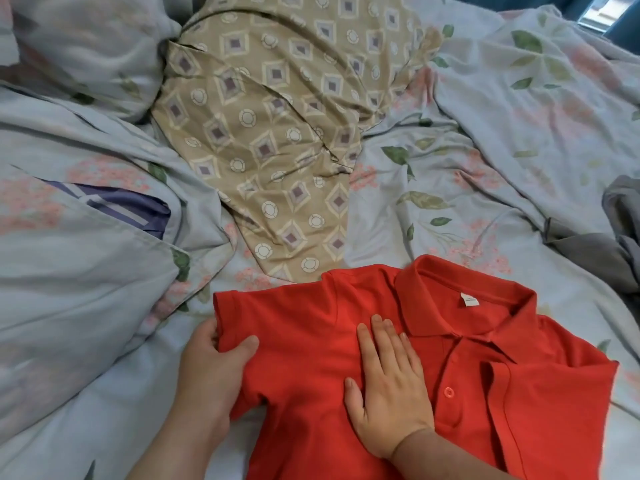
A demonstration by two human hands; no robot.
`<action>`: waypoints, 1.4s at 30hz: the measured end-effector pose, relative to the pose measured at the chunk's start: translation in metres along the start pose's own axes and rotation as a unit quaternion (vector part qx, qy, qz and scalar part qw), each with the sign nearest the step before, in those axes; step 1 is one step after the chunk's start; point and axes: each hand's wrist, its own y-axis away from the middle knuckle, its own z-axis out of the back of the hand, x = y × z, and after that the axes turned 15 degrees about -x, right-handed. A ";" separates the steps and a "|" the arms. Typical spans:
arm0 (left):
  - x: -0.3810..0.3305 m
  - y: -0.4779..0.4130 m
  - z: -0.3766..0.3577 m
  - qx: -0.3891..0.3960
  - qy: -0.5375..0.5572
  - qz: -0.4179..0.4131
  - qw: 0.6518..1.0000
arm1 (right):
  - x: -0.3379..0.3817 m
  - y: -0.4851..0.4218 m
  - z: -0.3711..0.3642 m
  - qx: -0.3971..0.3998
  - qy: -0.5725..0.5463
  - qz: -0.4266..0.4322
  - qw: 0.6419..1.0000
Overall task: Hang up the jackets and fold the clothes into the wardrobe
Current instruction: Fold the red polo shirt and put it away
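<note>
Polo shirt [433, 358] on bed [485, 168], pillowcase [277, 133] behind.

Both hands on the red polo shirt [304, 358].
The left hand [211, 372] pinches its sleeve edge, thumb on top; the right hand [389, 389] lies flat on its chest, fingers straight.

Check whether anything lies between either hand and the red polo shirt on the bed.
Nothing visible does. The left hand pinches the red polo shirt by its sleeve, and the right hand lies flat on the shirt's chest. The wardrobe is out of view, so the way there cannot be judged.
</note>
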 end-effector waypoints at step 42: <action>-0.033 0.092 -0.069 0.227 -0.419 -0.597 0.646 | -0.192 0.084 0.130 0.095 -0.188 -0.142 0.967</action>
